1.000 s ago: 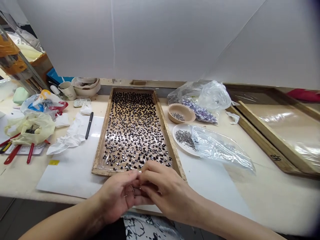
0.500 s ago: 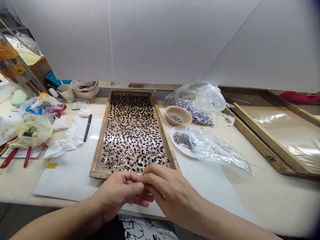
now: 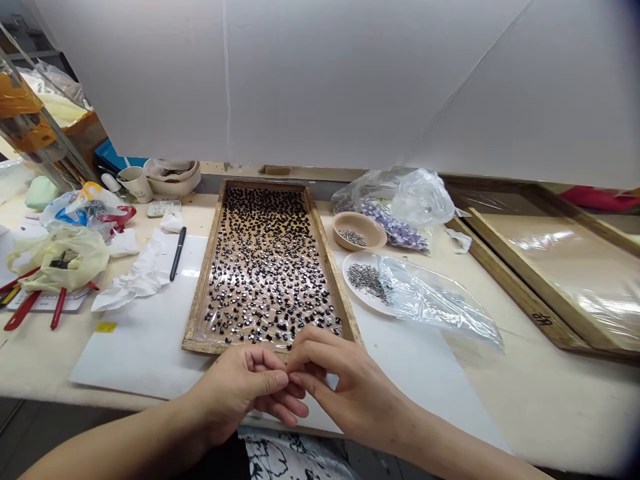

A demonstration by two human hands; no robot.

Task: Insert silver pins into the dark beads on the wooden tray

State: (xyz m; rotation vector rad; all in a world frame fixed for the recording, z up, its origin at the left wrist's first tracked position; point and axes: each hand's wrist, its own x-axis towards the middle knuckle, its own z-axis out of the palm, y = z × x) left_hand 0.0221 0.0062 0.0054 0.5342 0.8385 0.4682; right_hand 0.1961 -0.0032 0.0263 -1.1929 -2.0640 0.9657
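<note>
In front of the near edge of a wooden-framed tray [image 3: 199, 287], my two hands meet at the fingertips. My left hand [image 3: 250, 383] pinches thumb against index finger, with its lower fingers loosely curled. Opposite it, my right hand [image 3: 345, 383] has its thumb and index tips pressed together. Whatever lies between the fingertips is too small to make out. Many small shiny black pieces [image 3: 267, 267] are spread over the tray, packed tighter at its far end. A white plate [image 3: 353, 283] with small metal parts [image 3: 367, 280] stands right of the tray, partly under a clear plastic bag [image 3: 445, 300].
A beige bowl [image 3: 373, 230] holds more small metal bits. Behind it sits a bag of purple pieces [image 3: 400, 230]. Left are a black pen [image 3: 178, 253], crumpled tissue [image 3: 137, 280], a yellowish bag [image 3: 80, 257] and red-handled tools [image 3: 59, 310]. Film-covered wooden frames [image 3: 530, 300] lie right.
My right thumb and index finger have bent closer into a pinch, and the gap inside my right hand has widened. The view has shifted slightly. The tray and its pieces look the same.
</note>
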